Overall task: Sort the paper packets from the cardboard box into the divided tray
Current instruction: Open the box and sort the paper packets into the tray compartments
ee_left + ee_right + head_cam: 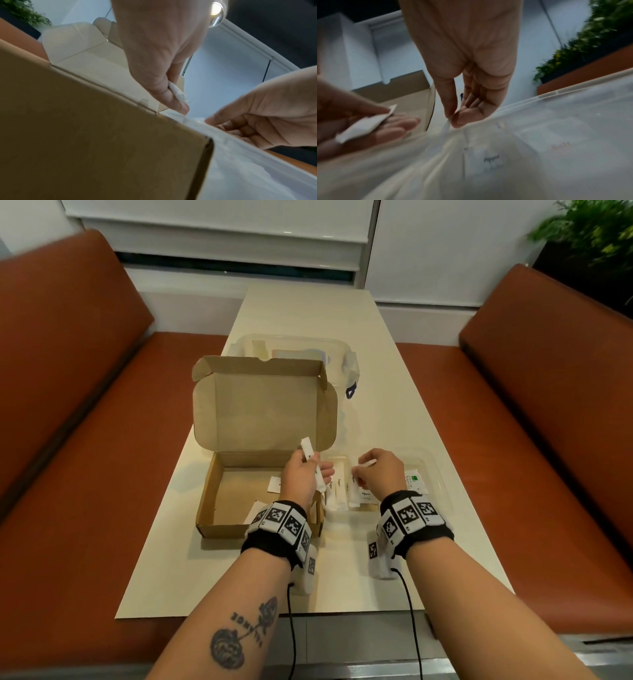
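Cardboard box (219, 494) plain brown. Packets (337, 491) white, dark print. Tray (432, 470) clear. Table (342, 344) cream. Benches (68, 392) rust-orange. Wristbands (279, 527) black, white squares with black-and-white checker codes.

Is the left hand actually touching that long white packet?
Touching. The head view shows the left hand gripping the long white packet, fingers curled round its middle.

cardboard box (239, 419): matt brown corrugated card | divided tray (432, 474): clear, slightly glossy plastic | packets (337, 491): white matt paper | table (370, 364): smooth cream top, faint sheen | benches (513, 440): rust-coloured smooth upholstery | wristbands (416, 517): black cloth
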Demonstrator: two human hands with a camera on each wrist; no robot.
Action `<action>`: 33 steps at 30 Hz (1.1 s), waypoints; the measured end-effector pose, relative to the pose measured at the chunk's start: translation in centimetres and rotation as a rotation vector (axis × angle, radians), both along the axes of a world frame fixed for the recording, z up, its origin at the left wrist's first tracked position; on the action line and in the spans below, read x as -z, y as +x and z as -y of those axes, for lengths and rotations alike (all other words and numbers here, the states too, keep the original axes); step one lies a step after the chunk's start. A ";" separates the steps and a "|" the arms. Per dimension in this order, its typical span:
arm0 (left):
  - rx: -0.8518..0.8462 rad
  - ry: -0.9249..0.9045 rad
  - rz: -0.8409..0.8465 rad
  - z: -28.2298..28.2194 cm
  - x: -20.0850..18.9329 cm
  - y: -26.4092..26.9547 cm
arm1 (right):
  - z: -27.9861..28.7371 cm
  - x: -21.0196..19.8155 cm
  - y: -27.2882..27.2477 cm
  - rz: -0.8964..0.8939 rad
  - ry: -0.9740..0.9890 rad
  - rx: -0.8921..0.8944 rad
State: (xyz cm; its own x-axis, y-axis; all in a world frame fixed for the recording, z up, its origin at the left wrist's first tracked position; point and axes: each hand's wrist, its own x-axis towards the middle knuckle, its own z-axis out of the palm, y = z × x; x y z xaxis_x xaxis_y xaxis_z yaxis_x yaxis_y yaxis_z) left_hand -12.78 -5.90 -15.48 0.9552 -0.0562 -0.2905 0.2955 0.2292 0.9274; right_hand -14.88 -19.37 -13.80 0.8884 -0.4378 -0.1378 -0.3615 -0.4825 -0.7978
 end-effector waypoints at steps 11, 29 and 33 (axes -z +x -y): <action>0.040 0.019 -0.046 -0.2 0.3 -0.1 | -1.3 0.7 0.6 -0.075 -0.211 -0.102; 0.060 0.044 -0.074 0.1 0.0 0.2 | -0.5 0.4 -0.6 -0.183 -0.082 -0.128; 0.063 0.037 -0.081 0.0 0.0 0.3 | -0.6 0.6 -0.4 -0.196 -0.090 -0.140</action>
